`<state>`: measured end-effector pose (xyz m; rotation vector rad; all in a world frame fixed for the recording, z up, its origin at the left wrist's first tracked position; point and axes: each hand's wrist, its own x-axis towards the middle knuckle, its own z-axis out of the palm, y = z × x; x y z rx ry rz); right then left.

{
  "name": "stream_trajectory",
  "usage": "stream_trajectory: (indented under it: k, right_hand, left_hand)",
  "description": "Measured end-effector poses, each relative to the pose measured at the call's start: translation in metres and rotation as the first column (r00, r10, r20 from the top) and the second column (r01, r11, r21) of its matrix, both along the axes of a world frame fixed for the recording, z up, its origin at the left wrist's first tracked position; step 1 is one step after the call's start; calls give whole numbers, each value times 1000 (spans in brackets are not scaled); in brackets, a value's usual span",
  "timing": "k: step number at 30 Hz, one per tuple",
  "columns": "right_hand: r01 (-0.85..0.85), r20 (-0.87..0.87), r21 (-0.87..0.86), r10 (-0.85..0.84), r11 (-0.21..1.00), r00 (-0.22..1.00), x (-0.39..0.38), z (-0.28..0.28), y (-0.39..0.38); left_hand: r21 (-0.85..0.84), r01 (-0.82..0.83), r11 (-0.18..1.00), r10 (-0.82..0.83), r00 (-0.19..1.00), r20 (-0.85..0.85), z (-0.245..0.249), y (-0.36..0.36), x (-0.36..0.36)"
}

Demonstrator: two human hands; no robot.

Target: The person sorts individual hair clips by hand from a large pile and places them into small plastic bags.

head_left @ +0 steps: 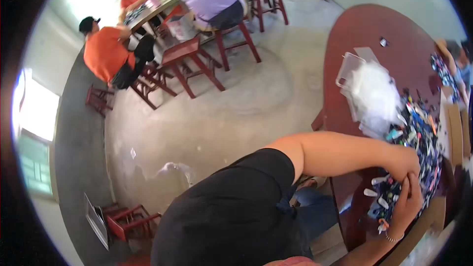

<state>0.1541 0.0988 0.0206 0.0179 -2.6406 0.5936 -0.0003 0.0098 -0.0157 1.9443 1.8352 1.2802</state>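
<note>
My left hand (403, 161) reaches over a heap of small mixed pieces (416, 125), its fingers bent and drawn together. My right hand (408, 202), with a beaded bracelet at the wrist, comes from below, and its fingertips meet those of my left hand. Both hands are closed in a pinch. Whatever sits between the fingers is too small or too hidden to make out. Beside the hands lie several pale drop-shaped pieces (370, 193) that look like hair clips. The heap is dark, with blue, white and pink bits.
On the dark red table (352, 27) are clear plastic bags (374, 93) and a small dark item (383, 42). Cardboard boxes (454, 133) stand by the heap. Across the table, a person's arm (446, 56) shows. Other people sit on red stools (182, 51) at another table (152, 14).
</note>
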Motion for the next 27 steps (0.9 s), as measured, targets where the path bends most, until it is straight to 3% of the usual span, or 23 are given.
stream_trajectory:
  k: [2,6,12,27]
  right_hand:
    - [83,15,-17,-83,996,996,-2,-3,2]
    - [82,61,-141,-74,987,995,0,-4,2]
    - [65,36,-113,-61,991,997,-2,-8,5]
    - [82,-21,-17,-83,996,996,-2,-16,10]
  left_hand:
    - [38,-53,998,56,993,-106,-7,10,-1]
    - [77,-46,996,52,996,-69,-11,15,-2]
    - [142,-38,989,44,998,-38,-14,17,-3]
    - [112,-75,991,83,994,-69,-8,10,0]
